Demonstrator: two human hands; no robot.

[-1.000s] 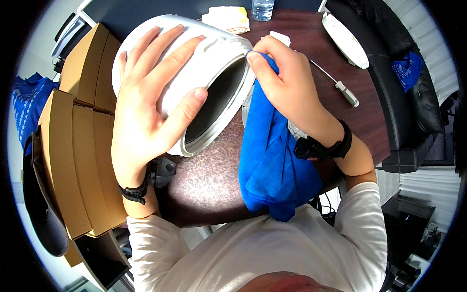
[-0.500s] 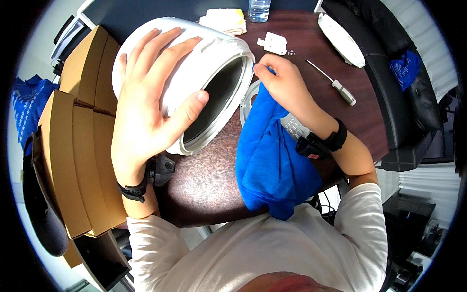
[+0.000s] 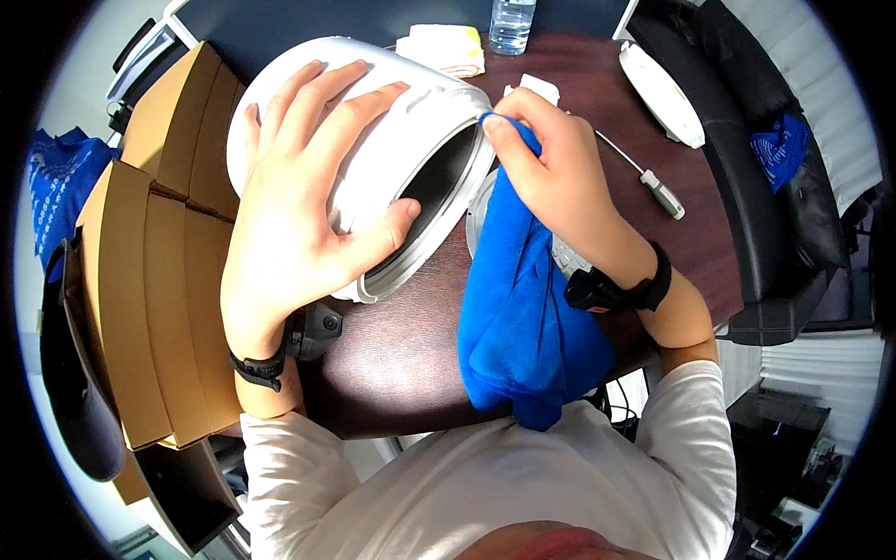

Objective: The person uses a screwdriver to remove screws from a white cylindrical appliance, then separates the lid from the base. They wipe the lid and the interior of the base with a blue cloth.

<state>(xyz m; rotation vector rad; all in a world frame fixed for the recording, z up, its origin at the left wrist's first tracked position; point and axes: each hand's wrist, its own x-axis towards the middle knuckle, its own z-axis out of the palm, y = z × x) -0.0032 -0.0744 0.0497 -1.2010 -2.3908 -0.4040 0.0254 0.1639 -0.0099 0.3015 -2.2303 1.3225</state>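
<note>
A white, drum-shaped housing [image 3: 373,112] lies tilted on the table, its round opening and dark inside [image 3: 431,191] facing right. My left hand [image 3: 313,177] holds it, fingers spread over the outer wall and the thumb at the edge of the opening. My right hand [image 3: 551,145] pinches a corner of a blue cloth [image 3: 513,289] against the housing's upper right rim. The cloth hangs down toward the table's near edge. Behind it, a grey and white part [image 3: 567,257] with a textured surface is mostly hidden.
A screwdriver [image 3: 663,194], a long white cover [image 3: 661,93] and a small white part [image 3: 539,89] lie on the table [image 3: 401,359]. At the back are a folded cloth [image 3: 443,49] and a water bottle [image 3: 512,26]. Cardboard boxes [image 3: 154,308] stand left; a black sofa [image 3: 737,168] is at right.
My right hand has shifted slightly, with the cloth's corner now folded at the rim and the hand covering part of the small white part. My left hand keeps its hold. The whole view has shifted a little.
</note>
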